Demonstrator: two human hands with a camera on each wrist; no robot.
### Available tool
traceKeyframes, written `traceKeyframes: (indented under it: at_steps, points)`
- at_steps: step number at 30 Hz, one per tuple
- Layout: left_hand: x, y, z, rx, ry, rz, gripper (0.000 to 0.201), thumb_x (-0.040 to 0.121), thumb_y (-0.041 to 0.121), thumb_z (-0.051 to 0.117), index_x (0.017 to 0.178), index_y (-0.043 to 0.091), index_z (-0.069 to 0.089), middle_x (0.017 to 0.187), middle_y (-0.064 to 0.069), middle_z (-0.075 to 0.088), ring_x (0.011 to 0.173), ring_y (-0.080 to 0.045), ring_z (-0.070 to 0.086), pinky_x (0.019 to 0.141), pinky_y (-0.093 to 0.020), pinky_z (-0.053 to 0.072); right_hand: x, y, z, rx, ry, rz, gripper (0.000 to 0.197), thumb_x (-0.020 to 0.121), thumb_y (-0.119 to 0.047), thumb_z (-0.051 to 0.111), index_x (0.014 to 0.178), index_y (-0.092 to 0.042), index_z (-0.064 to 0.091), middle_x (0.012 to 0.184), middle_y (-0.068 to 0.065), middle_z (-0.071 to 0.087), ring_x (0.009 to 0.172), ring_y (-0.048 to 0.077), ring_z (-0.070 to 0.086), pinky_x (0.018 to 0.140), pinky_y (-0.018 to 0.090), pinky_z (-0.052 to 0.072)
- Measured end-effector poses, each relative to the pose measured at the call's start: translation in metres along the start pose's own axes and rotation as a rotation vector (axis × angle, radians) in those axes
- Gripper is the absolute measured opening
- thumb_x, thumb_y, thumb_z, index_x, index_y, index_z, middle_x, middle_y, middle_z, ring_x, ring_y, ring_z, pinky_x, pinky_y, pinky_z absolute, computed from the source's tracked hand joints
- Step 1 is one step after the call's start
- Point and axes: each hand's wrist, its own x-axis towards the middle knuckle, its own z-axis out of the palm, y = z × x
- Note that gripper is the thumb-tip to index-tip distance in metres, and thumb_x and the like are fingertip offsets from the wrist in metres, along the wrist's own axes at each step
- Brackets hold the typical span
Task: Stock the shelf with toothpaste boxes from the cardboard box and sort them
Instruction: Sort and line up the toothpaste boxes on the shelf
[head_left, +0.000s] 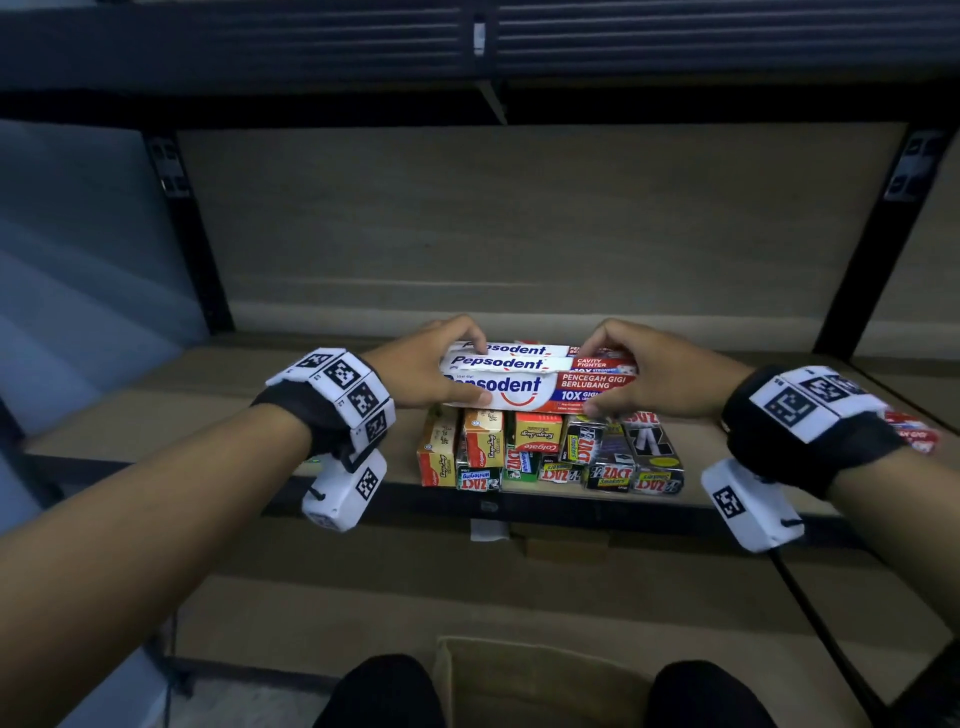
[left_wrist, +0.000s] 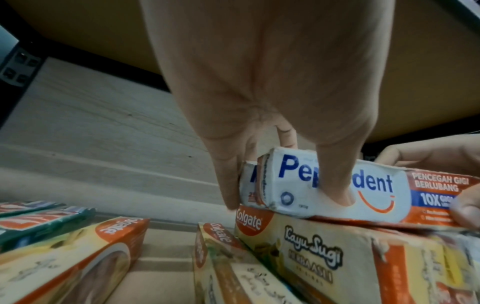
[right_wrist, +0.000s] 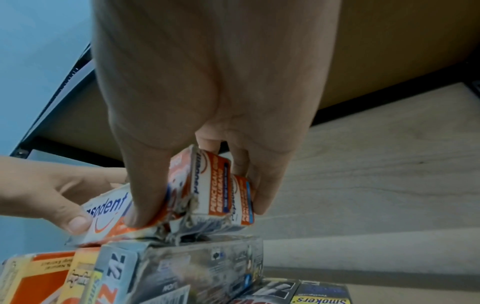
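Observation:
Three white-and-red Pepsodent boxes (head_left: 530, 376) lie side by side across a stack of toothpaste boxes on the shelf (head_left: 156, 415). My left hand (head_left: 447, 364) grips their left end, thumb on the front face and fingers over the back. At the other end my right hand (head_left: 615, 374) grips them the same way. Up close, the Pepsodent boxes (left_wrist: 350, 191) rest on an orange Colgate Kayu Sugi box (left_wrist: 324, 259), with my left hand (left_wrist: 259, 144) pinching them. My right hand (right_wrist: 207, 164) holds the boxes' worn right end (right_wrist: 213, 195) above a grey Zact box (right_wrist: 187, 269).
Below are orange Colgate boxes (head_left: 462, 447) on the left and black Zact boxes (head_left: 623, 457) on the right. A red box (head_left: 914, 431) lies behind my right wrist. An open cardboard box (head_left: 540, 680) sits on the floor between my knees. More boxes (left_wrist: 39, 220) lie at the left.

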Motion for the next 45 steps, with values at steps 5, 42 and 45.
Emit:
traceKeyframes:
  at_steps: [5,42,45]
  points:
    - [0.004,0.008,-0.005,-0.085,-0.009,-0.024,0.049,0.073,0.027,0.086,0.110,0.029,0.054,0.118,0.006,0.064,0.098,-0.016,0.069,0.081,-0.040,0.061,-0.002,-0.004,-0.001,0.001,0.013,-0.029,0.055,0.071,-0.020,0.087,0.117,-0.030,0.059,0.112,-0.006,0.064,0.091,0.014,0.071,0.070,0.030,0.062]
    - [0.125,0.236,0.199,0.389,-0.164,0.305,0.050,0.081,0.047,0.073,0.119,0.030,0.045,0.120,-0.005,0.053,0.095,-0.026,0.059,0.073,-0.030,0.045,-0.187,0.184,-0.131,-0.250,0.053,0.447,0.074,0.076,-0.007,0.083,0.134,-0.039,0.048,0.109,-0.001,0.060,0.077,0.012,0.067,0.065,0.031,0.061]
    - [0.129,0.236,0.207,0.397,-0.198,0.293,0.051,0.082,0.046,0.073,0.123,0.031,0.046,0.122,-0.004,0.053,0.098,-0.025,0.057,0.075,-0.030,0.042,-0.186,0.198,-0.128,-0.203,0.032,0.462,0.076,0.076,-0.006,0.083,0.137,-0.037,0.048,0.113,-0.002,0.060,0.083,0.016,0.069,0.072,0.037,0.063]
